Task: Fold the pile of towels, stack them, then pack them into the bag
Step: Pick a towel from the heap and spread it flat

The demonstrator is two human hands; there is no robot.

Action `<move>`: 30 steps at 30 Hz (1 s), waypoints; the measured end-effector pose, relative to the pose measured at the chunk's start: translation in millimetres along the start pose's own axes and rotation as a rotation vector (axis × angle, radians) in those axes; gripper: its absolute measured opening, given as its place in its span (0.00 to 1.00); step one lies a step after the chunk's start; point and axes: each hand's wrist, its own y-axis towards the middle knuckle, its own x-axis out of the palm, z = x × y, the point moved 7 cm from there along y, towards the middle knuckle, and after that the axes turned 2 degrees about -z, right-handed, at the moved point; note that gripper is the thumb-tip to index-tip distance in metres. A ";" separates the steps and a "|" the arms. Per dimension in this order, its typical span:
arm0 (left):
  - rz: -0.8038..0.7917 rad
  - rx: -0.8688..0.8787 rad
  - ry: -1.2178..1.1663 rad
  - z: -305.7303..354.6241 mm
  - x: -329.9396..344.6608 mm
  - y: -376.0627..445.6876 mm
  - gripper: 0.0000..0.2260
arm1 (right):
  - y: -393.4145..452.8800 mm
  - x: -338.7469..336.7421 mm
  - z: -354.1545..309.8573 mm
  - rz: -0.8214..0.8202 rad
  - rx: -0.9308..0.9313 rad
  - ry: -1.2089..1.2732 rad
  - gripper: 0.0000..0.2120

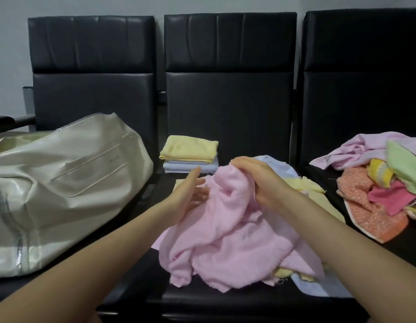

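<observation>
A crumpled pink towel lies bunched on the middle black seat, over yellow and pale blue towels. My right hand grips the pink towel's raised top edge, fingers curled over it. My left hand is held flat with straight fingers against the towel's left side. Behind them, a small stack of folded towels sits at the back of the seat, yellow on top of pale blue ones. A large cream bag with a zipper lies on the left seat.
A loose pile of unfolded towels, pink, green, orange and yellow, covers the right seat. Tall black seat backs stand behind all three seats. A dark armrest shows at far left.
</observation>
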 end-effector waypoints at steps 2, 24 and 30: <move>-0.021 0.016 0.029 2.0 5.4 0.9 0.31 | -1.3 2.0 -0.1 -0.039 0.002 -0.029 0.24; -0.181 0.317 0.127 35.8 45.5 -8.3 0.16 | 0.1 -13.8 -33.1 -0.099 -0.094 -0.026 0.06; 0.020 0.494 0.073 69.0 14.2 -18.5 0.23 | -1.5 -40.8 -43.7 -0.033 -0.141 -0.426 0.11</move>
